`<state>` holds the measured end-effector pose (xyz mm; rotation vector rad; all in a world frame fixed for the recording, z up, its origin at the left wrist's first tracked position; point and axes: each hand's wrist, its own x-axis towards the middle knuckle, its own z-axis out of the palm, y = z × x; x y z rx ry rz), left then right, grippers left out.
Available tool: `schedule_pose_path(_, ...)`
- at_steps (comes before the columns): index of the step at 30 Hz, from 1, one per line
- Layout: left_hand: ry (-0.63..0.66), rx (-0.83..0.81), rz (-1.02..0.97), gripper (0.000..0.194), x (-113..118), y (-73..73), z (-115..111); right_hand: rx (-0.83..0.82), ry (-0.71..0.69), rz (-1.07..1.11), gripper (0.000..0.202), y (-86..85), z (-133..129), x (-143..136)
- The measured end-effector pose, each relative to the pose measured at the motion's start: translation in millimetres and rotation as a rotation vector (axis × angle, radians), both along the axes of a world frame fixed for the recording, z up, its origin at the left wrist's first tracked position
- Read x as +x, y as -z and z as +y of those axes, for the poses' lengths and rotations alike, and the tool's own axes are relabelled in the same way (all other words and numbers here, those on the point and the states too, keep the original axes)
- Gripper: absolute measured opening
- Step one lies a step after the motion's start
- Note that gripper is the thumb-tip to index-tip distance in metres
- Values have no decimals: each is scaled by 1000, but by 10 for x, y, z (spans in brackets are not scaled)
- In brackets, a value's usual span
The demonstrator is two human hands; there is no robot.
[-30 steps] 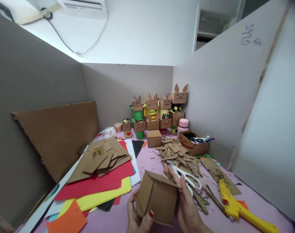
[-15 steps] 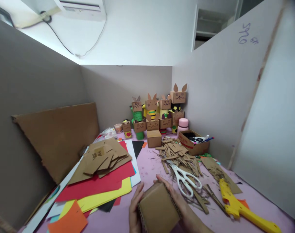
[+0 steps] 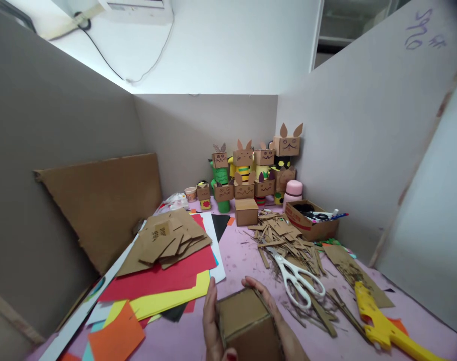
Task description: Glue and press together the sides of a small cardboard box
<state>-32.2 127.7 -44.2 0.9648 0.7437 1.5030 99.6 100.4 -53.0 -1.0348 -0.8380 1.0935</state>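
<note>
A small brown cardboard box (image 3: 247,316) is held between my two hands at the bottom of the head view, tilted so that two of its faces and the edge between them show. My left hand (image 3: 212,321) lies along its left side, the thumb bent onto the near face. Along the opposite side runs my right hand (image 3: 279,316), fingers curled over the far corner. White-handled scissors (image 3: 298,278) lie to the right of the box, on cardboard scraps. Farther right rests a yellow glue gun (image 3: 382,323).
Coloured paper (image 3: 168,276) and cut cardboard pieces (image 3: 168,238) are stacked at left. Several cardboard animal figures (image 3: 244,173) stand at the back beside another closed box (image 3: 247,212). Cardboard strips (image 3: 283,233), a pink bottle (image 3: 293,193) and an open supply box (image 3: 311,228) are at right.
The box has been tipped in my hands, so a second face now shows below the top one. My left thumb has come onto it. The camera view has shifted slightly.
</note>
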Motion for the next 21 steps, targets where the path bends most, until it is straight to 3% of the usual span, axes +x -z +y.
schedule_pose_path(3, 96, -35, 33, 78, -8, -102, -51, 42, -1, -25, 62, -121, -86, 5)
schedule_pose_path(6, 82, 64, 30, 88, -41, -165, -137, 139, 41, -125, 55, -270, -257, -47)
schedule_pose_path(9, 55, 137, 16, 86, -92, -198, -154, 215, 58, -182, 56, -360, -354, -67)
schedule_pose_path(11, 153, 69, -6, 83, -135, -220, -120, 228, 102, -204, 55, -388, -360, -23)
schedule_pose_path(14, 461, -160, 18, 72, -193, -248, -59, 195, 191, -202, 52, -408, -327, 120)
schedule_pose_path(16, 587, -252, 96, 65, -204, -253, -50, 134, 251, -144, 56, -415, -297, 227)
schedule_pose_path(21, 592, -259, 231, 47, -134, -208, -213, 80, 423, -139, 59, -426, -215, 346)
